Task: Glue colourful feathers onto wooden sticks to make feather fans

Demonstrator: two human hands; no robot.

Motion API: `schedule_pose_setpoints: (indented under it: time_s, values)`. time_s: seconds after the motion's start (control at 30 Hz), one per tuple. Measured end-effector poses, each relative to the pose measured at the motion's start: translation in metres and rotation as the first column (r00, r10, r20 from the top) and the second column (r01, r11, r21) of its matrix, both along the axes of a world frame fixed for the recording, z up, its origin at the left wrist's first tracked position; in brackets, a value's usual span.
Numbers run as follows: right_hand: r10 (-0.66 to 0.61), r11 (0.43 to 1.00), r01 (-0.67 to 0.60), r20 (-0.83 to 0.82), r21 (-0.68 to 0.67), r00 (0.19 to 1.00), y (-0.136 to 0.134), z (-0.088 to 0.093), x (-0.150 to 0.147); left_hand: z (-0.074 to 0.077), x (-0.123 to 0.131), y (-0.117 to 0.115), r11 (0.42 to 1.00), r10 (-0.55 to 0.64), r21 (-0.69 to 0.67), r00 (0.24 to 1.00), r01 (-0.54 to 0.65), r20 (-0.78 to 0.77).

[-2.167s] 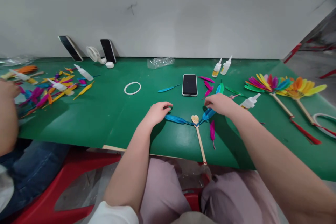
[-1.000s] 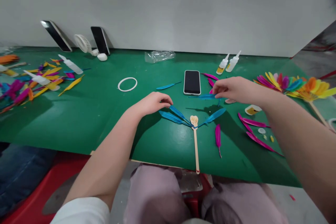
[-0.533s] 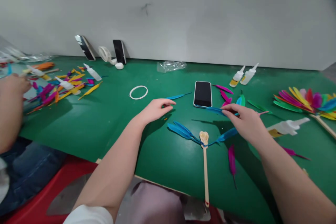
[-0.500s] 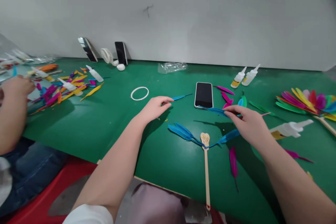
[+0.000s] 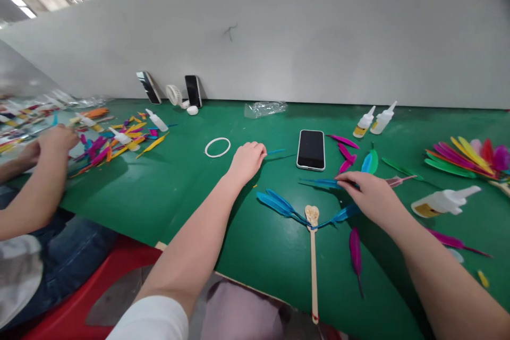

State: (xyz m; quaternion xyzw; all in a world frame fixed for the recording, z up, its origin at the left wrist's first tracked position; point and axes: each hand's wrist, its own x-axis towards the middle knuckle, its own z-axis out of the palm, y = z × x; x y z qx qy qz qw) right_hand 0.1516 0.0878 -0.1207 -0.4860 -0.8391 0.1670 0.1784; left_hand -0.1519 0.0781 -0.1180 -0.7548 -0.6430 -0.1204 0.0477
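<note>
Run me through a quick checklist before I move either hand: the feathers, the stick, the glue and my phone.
1. Right grip: right hand pinches the held blue feather: ok.
2. Left grip: left hand rests on the loose blue feather; whether it is pinched: cannot tell.
3. Base: wooden stick lies flat, with the fanned blue feathers at its head: ok.
4. Glue bottle upright: not ok, it lies on its side.
5. Phone apart from both hands: ok.
</note>
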Motion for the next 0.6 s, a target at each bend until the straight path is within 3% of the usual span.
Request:
schedule_pose_setpoints:
  time_s: [0.07, 0.13, 0.2, 0.23, 0.33, 0.43, 0.53, 0.6]
  values:
    - [0.022, 1.000, -0.022, 0.017, -0.002, 1.000, -0.002, 0.003, -0.002, 0.007, 0.006, -0.009, 0.999, -0.040, 0.027, 0.999, 0.040, 0.005]
    - [-0.059, 0.998, 0.059, -0.074, 0.001, 0.996, -0.007, 0.009, -0.005, 0.012, 0.016, -0.018, 0.993, -0.110, 0.033, 0.994, 0.110, 0.001]
    - [-0.191, 0.979, 0.164, -0.254, -0.123, 0.948, -0.013, 0.016, -0.010, 0.014, 0.027, -0.024, 0.980, -0.196, 0.032, 0.980, 0.196, -0.015]
    - [-0.225, 0.963, 0.159, -0.325, -0.216, 0.918, -0.016, 0.019, -0.012, 0.015, 0.033, -0.026, 0.969, -0.243, 0.043, 0.970, 0.244, -0.035]
    - [-0.226, 0.892, 0.013, -0.422, -0.452, 0.878, -0.023, 0.022, -0.017, 0.015, 0.044, -0.031, 0.922, -0.342, 0.139, 0.929, 0.361, -0.140]
    - [-0.227, 0.804, -0.089, -0.442, -0.588, 0.868, -0.027, 0.021, -0.020, 0.015, 0.050, -0.033, 0.878, -0.390, 0.227, 0.904, 0.422, -0.176]
    - [-0.235, 0.782, -0.125, -0.474, -0.611, 0.849, -0.028, 0.020, -0.022, 0.017, 0.050, -0.035, 0.879, -0.393, 0.282, 0.919, 0.384, -0.027]
    - [-0.220, 0.817, -0.106, -0.476, -0.566, 0.851, -0.029, 0.020, -0.023, 0.020, 0.045, -0.034, 0.938, -0.306, 0.222, 0.936, 0.266, 0.173]
